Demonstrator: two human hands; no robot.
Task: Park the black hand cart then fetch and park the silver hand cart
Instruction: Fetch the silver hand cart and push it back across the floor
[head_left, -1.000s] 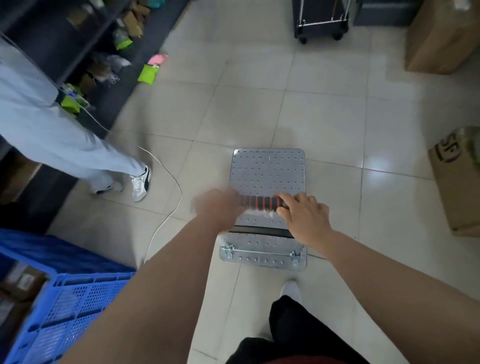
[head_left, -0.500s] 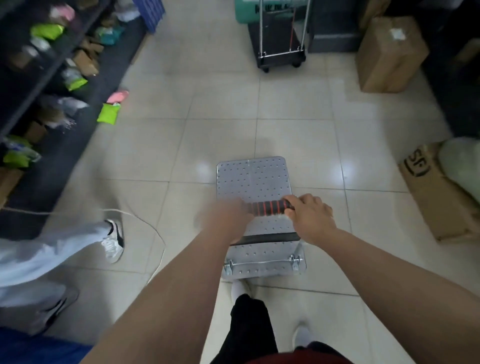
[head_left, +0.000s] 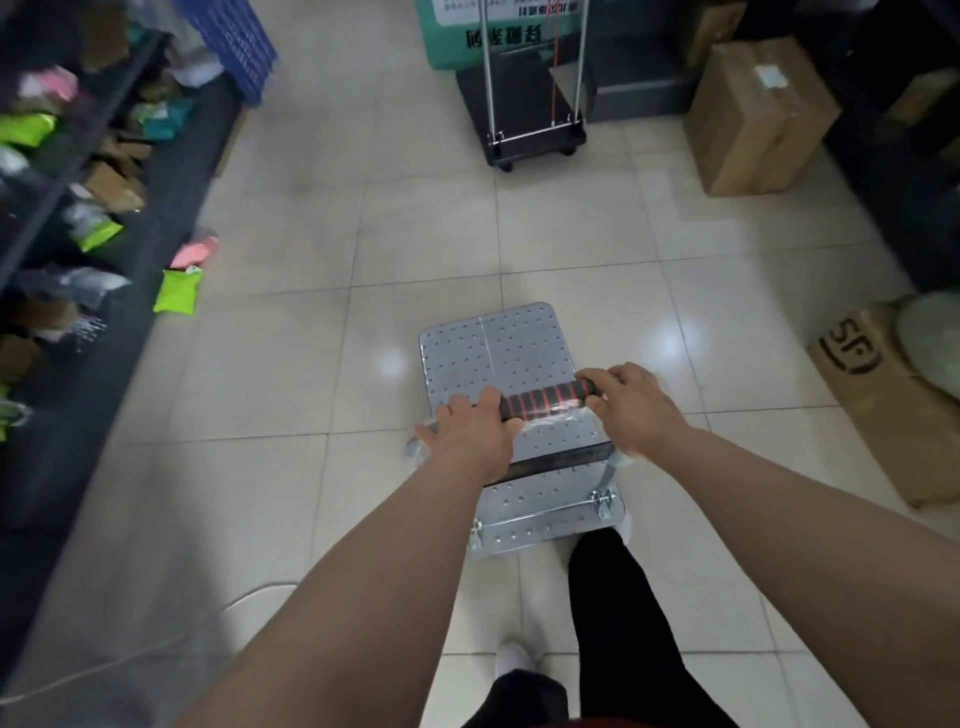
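Observation:
The silver hand cart stands on the tiled floor right in front of me, its perforated metal deck pointing ahead. Its handle bar has a black grip with red stripes. My left hand is closed around the left end of that bar. My right hand is closed around the right end. The black hand cart stands farther ahead at the top centre, with thin chrome uprights and a black deck, close to a green box.
Dark shelving full of small packets runs along the left, with a green pouch and a pink one on the floor beside it. Cardboard boxes stand at the right, another marked box nearer. A white cable lies lower left.
The view has swung right and forward; the other person and the blue crate have left the frame. My left hand has settled onto the handle bar. The black cart is nearer.

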